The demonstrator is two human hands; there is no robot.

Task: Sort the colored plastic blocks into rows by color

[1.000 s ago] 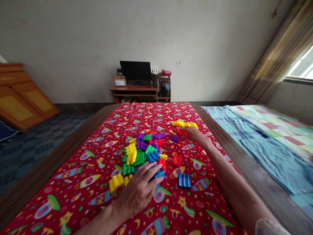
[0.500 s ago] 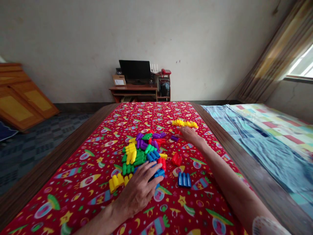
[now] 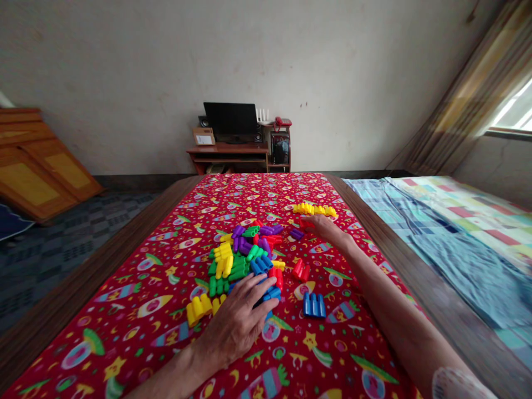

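My left hand (image 3: 239, 316) lies with its fingers stretched out over blue building blocks (image 3: 272, 295) at the near side of a mixed pile. Farther off, my right hand (image 3: 326, 227) has its fingers on a red building block (image 3: 306, 223), partly hidden by them. Just beyond it runs a row of yellow blocks (image 3: 315, 210). A purple block (image 3: 296, 234) lies left of that hand. In the pile are green blocks (image 3: 239, 267), yellow blocks (image 3: 223, 260) and purple blocks (image 3: 244, 245). A red block (image 3: 301, 270) and a blue block (image 3: 313, 305) lie apart on the right.
A red patterned cloth (image 3: 166, 299) covers the wooden table (image 3: 366, 227). On the right stands a bed (image 3: 465, 238). Against the far wall is a desk (image 3: 228, 148) with a monitor (image 3: 230, 121) and a red telephone (image 3: 282, 122). A wooden cabinet (image 3: 41, 166) stands at left.
My right hand's fingers have shifted slightly right, and more of the red block shows. My left hand stays in place on the blue blocks.
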